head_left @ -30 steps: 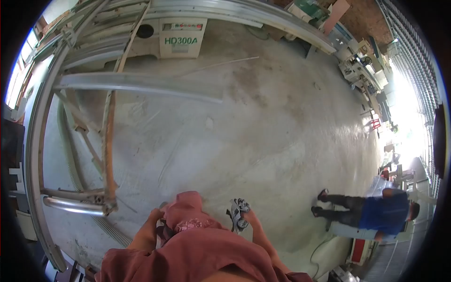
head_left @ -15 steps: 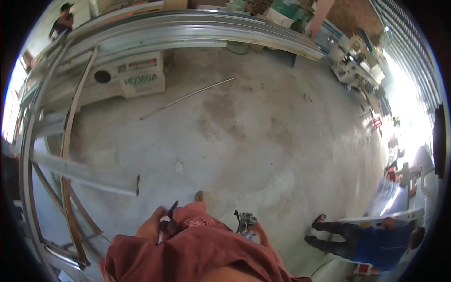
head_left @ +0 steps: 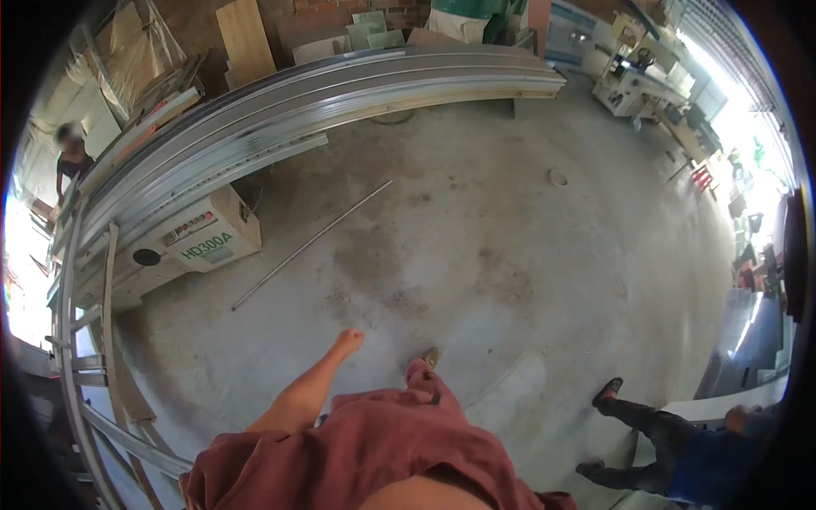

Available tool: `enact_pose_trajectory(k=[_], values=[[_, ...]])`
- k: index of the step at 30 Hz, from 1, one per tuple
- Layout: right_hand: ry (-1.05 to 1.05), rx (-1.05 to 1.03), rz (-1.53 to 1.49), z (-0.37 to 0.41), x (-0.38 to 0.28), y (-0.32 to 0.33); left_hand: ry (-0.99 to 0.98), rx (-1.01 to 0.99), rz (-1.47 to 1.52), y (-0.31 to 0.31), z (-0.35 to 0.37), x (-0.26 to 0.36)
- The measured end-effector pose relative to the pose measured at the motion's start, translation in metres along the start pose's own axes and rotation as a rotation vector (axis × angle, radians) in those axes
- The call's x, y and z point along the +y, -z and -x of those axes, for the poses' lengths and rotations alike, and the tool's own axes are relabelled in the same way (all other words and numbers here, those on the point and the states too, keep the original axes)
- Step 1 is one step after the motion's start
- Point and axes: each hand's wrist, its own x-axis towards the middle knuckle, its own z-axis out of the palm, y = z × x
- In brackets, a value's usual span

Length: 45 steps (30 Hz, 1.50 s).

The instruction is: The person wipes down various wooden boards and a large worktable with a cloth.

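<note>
My left hand (head_left: 348,342) is stretched forward over the concrete floor, its fingers curled into a fist. Nothing sticks out of it. Below the arm hang the folds of my dark red clothing (head_left: 399,425), and one shoe (head_left: 432,357) shows just ahead of it. My right hand is out of sight, behind or below the clothing. Further ahead, a long thin metal rod (head_left: 310,246) lies slantwise on the floor, away from the hand.
A long sliding-table machine (head_left: 208,242), marked HD300A, spans the left and back, with a metal frame (head_left: 106,340) nearer. A person in blue (head_left: 714,450) stands at lower right, another person (head_left: 72,157) at far left. More machinery (head_left: 633,89) stands at back right.
My left hand has swung forward, away from my body. My right hand, which held a grey metal object, has left the view. The whole view has shifted as I moved.
</note>
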Motion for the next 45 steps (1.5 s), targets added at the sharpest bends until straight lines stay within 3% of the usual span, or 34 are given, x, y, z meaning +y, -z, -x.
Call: enact_pose_trajectory(k=[2, 4, 5, 8, 11, 13, 14, 15, 16, 18, 19, 20, 21, 22, 24, 26, 28, 30, 31, 32, 33, 34, 35, 36, 37, 38, 40, 41, 44, 45], values=[[-0.027, 0.021, 0.06, -0.028, 0.005, 0.015, 0.0, -0.237, -0.371, -0.011, -0.008, -0.009], [-0.02, 0.073, 0.12, -0.079, 0.0, 0.043, -0.055, -0.325, -0.523, -0.023, -0.011, -0.003], [0.118, 0.027, 0.023, -0.057, -0.113, 0.138, -0.04, -0.324, -0.506, -0.029, -0.012, 0.001], [0.461, 0.078, 0.18, -0.198, -0.222, 0.188, 0.072, -0.308, -0.563, -0.037, -0.022, 0.018], [0.717, 0.0, 0.103, -0.253, -0.382, 0.248, 0.191, -0.192, -0.5, -0.056, -0.057, 0.05], [0.859, -0.031, 0.141, -0.279, -0.466, 0.261, -0.161, -0.441, -0.813, -0.081, -0.127, 0.015], [0.883, -0.062, 0.111, -0.278, -0.505, 0.263, 0.09, -0.364, -0.475, -0.102, -0.162, -0.011], [0.905, -0.093, 0.089, -0.281, -0.543, 0.27, 0.096, -0.346, -0.441, -0.1, -0.172, 0.044], [0.932, -0.099, 0.112, -0.279, -0.581, 0.274, 0.573, -0.081, 0.046, -0.076, -0.187, 0.121], [1.018, -0.26, 0.274, -0.274, -0.634, 0.282, -0.331, -0.113, -0.879, -0.104, -0.285, 0.079], [1.015, -0.294, 0.307, -0.275, -0.644, 0.284, -0.239, 0.06, -0.3, -0.095, -0.303, 0.125], [1.091, -0.304, 0.342, -0.277, -0.667, 0.282, -0.252, 0.103, -0.383, -0.095, -0.338, 0.147], [1.175, -0.307, 0.359, -0.28, -0.693, 0.277, -0.15, 0.206, -0.073, -0.06, -0.318, 0.244], [1.284, -0.317, 0.359, -0.282, -0.721, 0.273, -0.14, 0.233, 0.074, -0.047, -0.33, 0.283], [1.527, -0.275, 0.337, -0.287, -0.775, 0.265, -0.135, 0.237, 0.213, -0.032, -0.35, 0.327], [1.702, -0.242, 0.325, -0.266, -0.845, 0.26, -0.068, 0.237, 0.794, -0.029, -0.366, 0.358], [1.872, -0.214, 0.265, -0.248, -0.915, 0.25, 0.064, 0.268, 1.06, -0.027, -0.376, 0.359], [2.078, -0.064, 0.155, -0.241, -0.981, 0.227, 0.15, 0.423, 0.965, -0.048, -0.383, 0.333], [2.042, -0.153, 0.192, -0.234, -1.009, 0.227, 0.233, 0.381, 0.583, -0.066, -0.386, 0.3], [2.099, -0.147, 0.116, -0.243, -1.036, 0.21, -0.138, 0.275, 1.352, -0.127, -0.404, 0.19], [2.102, -0.047, 0.17, -0.249, -1.059, 0.199, 0.098, 0.19, 1.636, -0.124, -0.376, 0.19], [2.04, -0.016, 0.286, -0.263, -1.083, 0.181, 0.113, 0.493, 0.984, -0.167, -0.363, 0.177], [2.01, 0.057, 0.372, -0.275, -1.097, 0.174, 0.146, 0.498, 0.442, -0.19, -0.35, 0.146], [1.985, 0.126, 0.447, -0.289, -1.111, 0.17, 0.068, 0.475, -0.555, -0.179, -0.317, 0.204], [1.973, 0.142, 0.454, -0.311, -1.123, 0.172, 0.051, 0.376, -0.488, -0.181, -0.301, 0.22], [1.912, 0.064, 0.463, -0.331, -1.135, 0.175, 0.203, 0.191, -0.599, -0.219, -0.303, 0.193], [1.811, 0.001, 0.541, -0.369, -1.158, 0.196, 0.151, 0.153, -0.538, -0.241, -0.303, 0.204], [1.801, 0.003, 0.532, -0.393, -1.165, 0.215, 0.225, 0.022, -0.544, -0.241, -0.309, 0.217], [1.839, -0.032, 0.494, -0.486, -1.166, 0.294, 0.284, -0.009, -0.543, -0.244, -0.323, 0.267], [1.811, -0.046, 0.474, -0.521, -1.164, 0.325, 0.63, 0.19, 0.181, -0.234, -0.362, 0.299]])
